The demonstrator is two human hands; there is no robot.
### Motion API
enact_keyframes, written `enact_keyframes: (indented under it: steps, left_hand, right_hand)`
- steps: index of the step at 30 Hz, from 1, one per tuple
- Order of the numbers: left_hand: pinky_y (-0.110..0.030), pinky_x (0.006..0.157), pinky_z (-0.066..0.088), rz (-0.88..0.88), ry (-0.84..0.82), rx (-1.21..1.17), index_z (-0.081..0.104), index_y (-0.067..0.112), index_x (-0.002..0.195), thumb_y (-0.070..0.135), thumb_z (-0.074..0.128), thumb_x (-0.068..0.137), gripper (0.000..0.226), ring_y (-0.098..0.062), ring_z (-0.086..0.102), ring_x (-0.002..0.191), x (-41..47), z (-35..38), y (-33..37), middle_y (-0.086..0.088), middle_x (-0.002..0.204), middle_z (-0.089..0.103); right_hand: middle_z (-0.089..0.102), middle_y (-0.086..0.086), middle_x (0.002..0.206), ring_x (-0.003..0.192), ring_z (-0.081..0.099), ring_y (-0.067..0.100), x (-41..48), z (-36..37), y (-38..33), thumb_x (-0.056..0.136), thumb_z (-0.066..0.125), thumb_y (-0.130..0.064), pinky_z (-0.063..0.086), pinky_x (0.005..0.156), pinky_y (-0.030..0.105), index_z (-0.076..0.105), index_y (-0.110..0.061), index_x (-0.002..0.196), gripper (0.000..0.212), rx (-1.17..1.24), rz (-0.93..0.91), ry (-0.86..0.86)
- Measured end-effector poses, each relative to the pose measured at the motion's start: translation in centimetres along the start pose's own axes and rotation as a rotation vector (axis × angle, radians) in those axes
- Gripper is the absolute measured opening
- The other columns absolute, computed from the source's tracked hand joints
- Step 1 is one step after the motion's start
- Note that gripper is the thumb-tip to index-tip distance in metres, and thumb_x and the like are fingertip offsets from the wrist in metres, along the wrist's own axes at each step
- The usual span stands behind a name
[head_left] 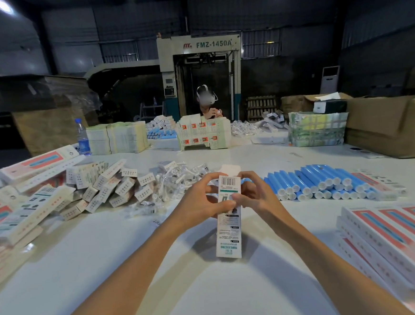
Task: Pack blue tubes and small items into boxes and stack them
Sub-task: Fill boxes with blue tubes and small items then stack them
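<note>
Two grips, left hand and right hand, clasp one box; many blue tubes beside.

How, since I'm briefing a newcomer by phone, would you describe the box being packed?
On the big white table, look at the near middle, between the blue tubes on the right and the heap of small boxes on the left. There the left hand and right hand grip one long white box. Unlike the flat stacked boxes, it is held on end, barcode uppermost.
</note>
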State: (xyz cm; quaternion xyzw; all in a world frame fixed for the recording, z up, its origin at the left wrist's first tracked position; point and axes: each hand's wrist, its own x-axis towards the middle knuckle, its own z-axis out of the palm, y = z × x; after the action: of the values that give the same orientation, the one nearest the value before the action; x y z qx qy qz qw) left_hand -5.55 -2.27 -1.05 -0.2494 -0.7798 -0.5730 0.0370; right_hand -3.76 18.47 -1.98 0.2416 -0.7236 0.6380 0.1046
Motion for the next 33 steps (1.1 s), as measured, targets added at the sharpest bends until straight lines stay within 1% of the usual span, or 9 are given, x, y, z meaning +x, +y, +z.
enact_keyframes:
  steps: [4, 7, 9, 12, 15, 17, 25, 30, 33]
  left_hand:
    - [-0.037, 0.067, 0.065, 0.021, 0.024, -0.056, 0.059, 0.040, 0.132, 0.030, 0.094, 0.080, 0.063, -0.019, 0.079, 0.093, -0.5, 1.5, -0.6, 0.011, 0.116, 0.073]
    - [-0.029, 0.070, 0.062, 0.029, 0.047, -0.091, 0.058, 0.037, 0.134, 0.028, 0.093, 0.083, 0.062, -0.016, 0.078, 0.098, -1.0, 2.1, -1.1, 0.015, 0.117, 0.073]
    - [-0.026, 0.071, 0.060, 0.039, 0.043, -0.111, 0.058, 0.036, 0.135, 0.024, 0.091, 0.085, 0.061, -0.014, 0.076, 0.101, -1.3, 2.1, -1.2, 0.014, 0.119, 0.074]
    - [-0.027, 0.073, 0.060, 0.038, 0.030, -0.165, 0.058, 0.035, 0.137, 0.021, 0.090, 0.087, 0.061, -0.019, 0.077, 0.101, -1.7, 2.0, -1.1, 0.007, 0.121, 0.074]
    - [-0.030, 0.081, 0.061, 0.043, 0.006, -0.180, 0.057, 0.037, 0.138, 0.028, 0.089, 0.085, 0.063, -0.022, 0.075, 0.108, -1.9, 1.9, -0.8, 0.003, 0.125, 0.074]
    - [-0.032, 0.086, 0.061, 0.042, -0.013, -0.179, 0.056, 0.037, 0.140, 0.027, 0.088, 0.086, 0.064, -0.023, 0.074, 0.111, -2.0, 1.7, -0.8, 0.000, 0.126, 0.073]
    - [-0.049, 0.088, 0.065, 0.012, -0.067, -0.176, 0.053, 0.036, 0.141, 0.022, 0.086, 0.090, 0.062, -0.028, 0.077, 0.107, -2.3, 1.4, -0.6, -0.001, 0.126, 0.075]
    - [-0.045, 0.088, 0.064, 0.015, -0.068, -0.160, 0.051, 0.033, 0.142, 0.020, 0.084, 0.092, 0.061, -0.029, 0.076, 0.107, -2.6, 1.6, -0.5, 0.001, 0.127, 0.074]
    - [-0.036, 0.089, 0.062, 0.021, -0.077, -0.177, 0.052, 0.035, 0.142, 0.023, 0.084, 0.092, 0.061, -0.025, 0.076, 0.110, -2.7, 1.3, -0.2, 0.001, 0.128, 0.074]
  right_hand:
    - [0.076, -0.002, 0.098, 0.087, 0.070, 0.008, 0.1, 0.2, 0.5, 0.103, 0.063, -0.038, 0.052, 0.075, 0.022, 0.060, -0.026, 0.110, 0.014, -0.100, -0.001, 0.074]
    - [0.071, 0.007, 0.093, 0.083, 0.064, 0.014, 0.2, 0.3, 0.7, 0.109, 0.047, -0.048, 0.052, 0.076, 0.031, 0.063, -0.014, 0.100, 0.039, -0.066, 0.045, 0.145]
    - [0.071, 0.017, 0.091, 0.081, 0.063, 0.021, 0.5, 0.2, 0.6, 0.111, 0.046, -0.040, 0.051, 0.076, 0.034, 0.065, -0.007, 0.097, 0.041, 0.018, 0.056, 0.182]
    - [0.076, 0.013, 0.091, 0.081, 0.068, 0.024, 0.7, 0.0, 0.5, 0.107, 0.056, -0.027, 0.055, 0.071, 0.036, 0.059, -0.009, 0.107, 0.018, 0.100, 0.059, 0.206]
    - [0.077, 0.018, 0.094, 0.081, 0.067, 0.023, 0.6, -0.6, 0.5, 0.104, 0.062, -0.025, 0.057, 0.070, 0.031, 0.057, -0.012, 0.123, 0.023, 0.198, 0.106, 0.163]
    - [0.076, 0.023, 0.094, 0.081, 0.065, 0.027, 0.7, -0.9, 0.2, 0.103, 0.064, -0.020, 0.056, 0.067, 0.030, 0.063, -0.008, 0.117, 0.019, 0.229, 0.115, 0.127]
    - [0.078, 0.015, 0.082, 0.060, 0.065, 0.029, 0.1, -1.4, -0.7, 0.106, 0.057, -0.011, 0.057, 0.056, 0.036, 0.062, -0.011, 0.105, 0.005, -0.064, -0.128, 0.101]
    - [0.077, 0.011, 0.080, 0.060, 0.071, 0.033, 0.0, -1.4, -0.7, 0.107, 0.056, -0.011, 0.060, 0.054, 0.039, 0.061, -0.010, 0.108, 0.006, -0.155, -0.154, 0.077]
    - [0.078, 0.007, 0.081, 0.064, 0.074, 0.030, 0.1, -1.4, -0.6, 0.108, 0.056, -0.012, 0.060, 0.058, 0.033, 0.066, -0.017, 0.116, 0.014, -0.187, -0.193, 0.081]
